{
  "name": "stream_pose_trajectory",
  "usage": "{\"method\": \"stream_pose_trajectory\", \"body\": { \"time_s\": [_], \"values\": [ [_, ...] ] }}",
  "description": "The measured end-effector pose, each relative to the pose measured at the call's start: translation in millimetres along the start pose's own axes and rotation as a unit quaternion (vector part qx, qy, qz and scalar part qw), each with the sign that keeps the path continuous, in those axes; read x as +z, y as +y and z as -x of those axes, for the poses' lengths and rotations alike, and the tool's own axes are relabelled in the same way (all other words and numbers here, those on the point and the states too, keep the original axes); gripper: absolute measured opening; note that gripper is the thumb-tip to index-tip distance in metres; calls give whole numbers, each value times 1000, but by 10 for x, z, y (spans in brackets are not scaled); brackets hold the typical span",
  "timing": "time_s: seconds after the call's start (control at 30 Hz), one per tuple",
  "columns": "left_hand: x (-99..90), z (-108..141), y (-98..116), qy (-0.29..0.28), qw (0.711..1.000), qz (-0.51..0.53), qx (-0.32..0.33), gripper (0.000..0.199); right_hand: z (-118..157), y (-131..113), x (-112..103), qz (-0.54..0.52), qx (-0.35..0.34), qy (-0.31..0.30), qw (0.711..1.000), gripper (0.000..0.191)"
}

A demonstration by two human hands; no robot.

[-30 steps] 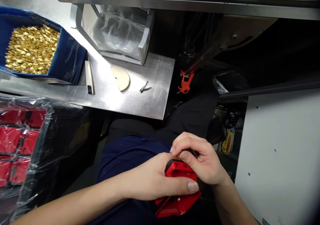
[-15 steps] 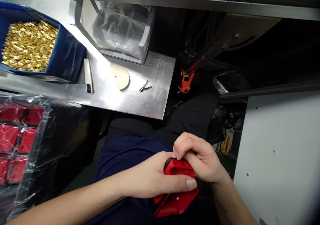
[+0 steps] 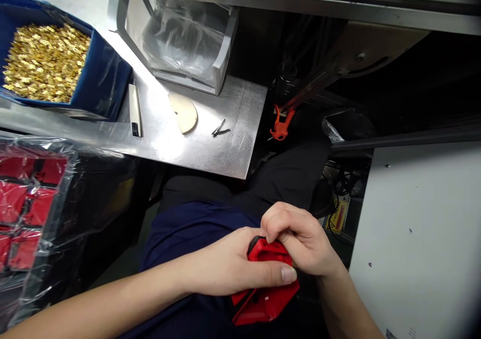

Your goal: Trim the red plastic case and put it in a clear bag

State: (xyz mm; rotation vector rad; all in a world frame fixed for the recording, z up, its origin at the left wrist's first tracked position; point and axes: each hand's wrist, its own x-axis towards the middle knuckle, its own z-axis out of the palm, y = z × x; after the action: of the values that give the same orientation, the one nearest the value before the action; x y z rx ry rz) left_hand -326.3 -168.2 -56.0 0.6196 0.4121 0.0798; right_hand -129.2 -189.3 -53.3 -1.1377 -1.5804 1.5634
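Over my lap, my left hand (image 3: 240,269) is wrapped round a hollow red plastic housing (image 3: 276,304) with black edging. Its thumb lies across the open side, and its other fingers are hidden behind the part. My right hand (image 3: 302,236) is closed at the upper end of the housing. Its bent fingers and thumb press together at the rim there; whether a small piece sits between them, I cannot tell.
On the steel table (image 3: 233,153) are a blue bin (image 3: 108,78) of small gold-coloured metal parts, a white-handled cutter (image 3: 135,111), a cream half-round piece (image 3: 184,114), nail clippers (image 3: 220,129) and a grey bin (image 3: 221,58). An orange air gun (image 3: 281,123) hangs beyond. Plastic-lined crate (image 3: 67,193) at left holds red parts.
The camera view has shifted slightly. Both hands stay on the red housing in nearly the same pose, with the right fingertips moved only a little at its upper rim.
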Motion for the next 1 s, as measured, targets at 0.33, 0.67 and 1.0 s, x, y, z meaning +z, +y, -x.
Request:
{"method": "stream_pose_trajectory", "body": {
  "time_s": [0.33, 0.67, 1.0],
  "values": [
    [1, 17, -11, 8, 1000, -9, -8, 35, -42, -21, 15, -2, -19, -24, 1000, 37],
    [-31, 37, -1, 8, 999, 53, -8, 35, 2, 17, 74, 3, 32, 98, 995, 17],
    [-204, 35, 9, 202, 919, 332, 70, 63, 70, 79, 104, 54, 123, 274, 952, 17]
  ]
}}
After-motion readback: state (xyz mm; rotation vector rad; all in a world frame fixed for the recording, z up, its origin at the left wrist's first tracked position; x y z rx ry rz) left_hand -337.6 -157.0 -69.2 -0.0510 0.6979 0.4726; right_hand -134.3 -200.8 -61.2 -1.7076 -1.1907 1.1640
